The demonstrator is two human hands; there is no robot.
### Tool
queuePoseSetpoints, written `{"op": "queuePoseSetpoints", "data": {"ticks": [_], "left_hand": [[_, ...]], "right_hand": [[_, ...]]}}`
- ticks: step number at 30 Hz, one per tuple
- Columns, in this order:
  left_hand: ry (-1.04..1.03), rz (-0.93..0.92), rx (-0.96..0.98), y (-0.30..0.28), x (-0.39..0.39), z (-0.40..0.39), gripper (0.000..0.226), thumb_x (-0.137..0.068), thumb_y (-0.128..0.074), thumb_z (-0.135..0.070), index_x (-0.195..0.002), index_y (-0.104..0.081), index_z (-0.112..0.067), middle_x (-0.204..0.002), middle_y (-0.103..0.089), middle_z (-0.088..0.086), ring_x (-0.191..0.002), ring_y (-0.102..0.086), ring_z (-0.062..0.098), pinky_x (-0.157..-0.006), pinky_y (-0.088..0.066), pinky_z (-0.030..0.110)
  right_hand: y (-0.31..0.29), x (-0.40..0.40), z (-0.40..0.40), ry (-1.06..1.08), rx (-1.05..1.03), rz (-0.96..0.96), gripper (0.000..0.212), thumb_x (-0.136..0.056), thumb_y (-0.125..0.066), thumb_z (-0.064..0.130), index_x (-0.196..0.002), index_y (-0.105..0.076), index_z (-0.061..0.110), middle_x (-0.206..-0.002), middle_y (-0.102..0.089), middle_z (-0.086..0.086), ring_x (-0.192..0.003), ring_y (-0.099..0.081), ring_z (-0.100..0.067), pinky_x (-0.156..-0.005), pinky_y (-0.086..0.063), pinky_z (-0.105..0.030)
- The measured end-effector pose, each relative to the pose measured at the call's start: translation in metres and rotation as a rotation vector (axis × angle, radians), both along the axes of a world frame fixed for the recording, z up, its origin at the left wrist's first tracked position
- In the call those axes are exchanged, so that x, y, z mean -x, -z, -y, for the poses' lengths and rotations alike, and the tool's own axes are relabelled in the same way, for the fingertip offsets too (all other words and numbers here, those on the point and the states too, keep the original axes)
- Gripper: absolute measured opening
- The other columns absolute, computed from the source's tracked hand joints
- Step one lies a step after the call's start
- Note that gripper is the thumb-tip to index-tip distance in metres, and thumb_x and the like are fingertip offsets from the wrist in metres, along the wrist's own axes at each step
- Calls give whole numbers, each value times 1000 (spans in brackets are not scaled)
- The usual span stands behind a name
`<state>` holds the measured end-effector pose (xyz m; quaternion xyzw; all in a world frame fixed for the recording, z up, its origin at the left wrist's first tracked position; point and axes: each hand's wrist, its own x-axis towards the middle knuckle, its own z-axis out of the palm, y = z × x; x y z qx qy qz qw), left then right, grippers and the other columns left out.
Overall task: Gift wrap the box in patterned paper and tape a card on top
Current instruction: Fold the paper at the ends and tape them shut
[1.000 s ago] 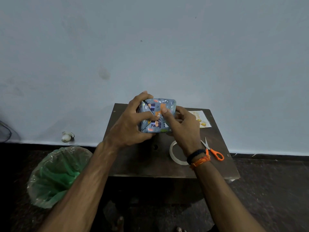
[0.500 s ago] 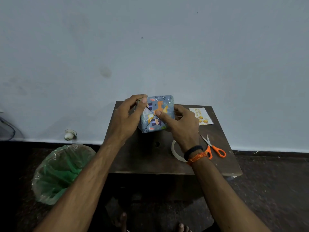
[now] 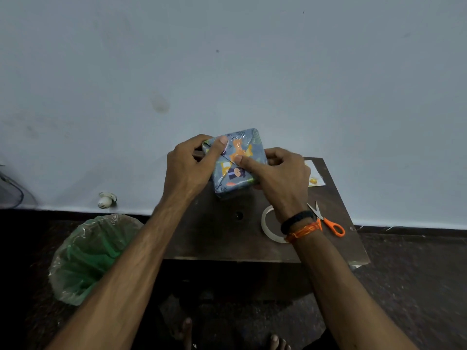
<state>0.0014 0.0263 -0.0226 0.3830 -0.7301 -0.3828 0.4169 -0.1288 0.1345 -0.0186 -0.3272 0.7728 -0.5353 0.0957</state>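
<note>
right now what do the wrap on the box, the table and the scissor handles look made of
Wrapped box: glossy printed paper or film; it shows highlights and crisp folds.
Table: dark brown wood or laminate board, matte, with a thin slab edge.
Scissors: orange handles look like plastic, uniform and bright; the blades look like grey metal.
</note>
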Motion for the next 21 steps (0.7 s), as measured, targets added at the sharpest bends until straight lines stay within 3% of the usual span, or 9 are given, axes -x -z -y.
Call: {"op": "queuePoseSetpoints", "data": {"ticks": [2,5,11,15,17,19,21], "left_hand": [[-38,40,-7,-1,4,-1,40,-96,-56,-58,-89,-72,-22,-77,-70,-13,-70,-64,-10,-55,-44,4],[-53,58,-27,-7,8,1,43,-95,-59,-58,-82,-71,-19,-72,-69,-9,-64,-65,-5,-51,-41,5],[-7,10,-133,-5,13,8,26,-89,-71,-52,-86,-71,-26,-83,-74,-6,-75,-72,12,-67,-59,33],[-2,-32,-116,-2,19,3,18,-89,-75,-37,-103,-64,-40,-104,-69,-13,-83,-71,9,-66,-64,35],[4,-31,-49,-1,19,4,13,-89,-73,-36,-98,-68,-43,-103,-69,-20,-79,-71,6,-66,-64,39],[37,-21,-3,1,17,7,10,-86,-70,-41,-93,-73,-46,-108,-71,-22,-84,-71,7,-73,-63,43],[102,-5,46,4,13,10,17,-85,-66,-42,-98,-77,-45,-122,-67,-20,-102,-67,5,-85,-60,36]], "right_hand": [[-4,-1,-1,-12,-29,24,56,-70,-86,60,-105,-77,17,-87,-76,5,-76,-73,-7,-63,-63,-33],[-6,-4,-2,-14,-38,106,54,-67,-88,58,-98,-77,15,-82,-77,3,-69,-74,-9,-59,-63,-35],[-5,-2,-3,-21,-31,217,51,-66,-90,53,-93,-73,12,-82,-77,-1,-61,-73,-13,-45,-52,-23],[2,2,2,6,-48,288,56,-68,-86,58,-103,-71,18,-93,-77,1,-73,-75,-14,-55,-62,-31],[7,2,5,19,-43,284,62,-66,-84,63,-111,-69,22,-101,-75,4,-82,-75,-15,-64,-65,-39],[6,-1,8,19,-38,275,74,-61,-81,69,-119,-65,26,-109,-72,4,-90,-74,-18,-70,-65,-44],[6,0,9,38,-35,292,78,-56,-78,72,-118,-63,28,-110,-70,4,-92,-73,-19,-70,-64,-45]]}}
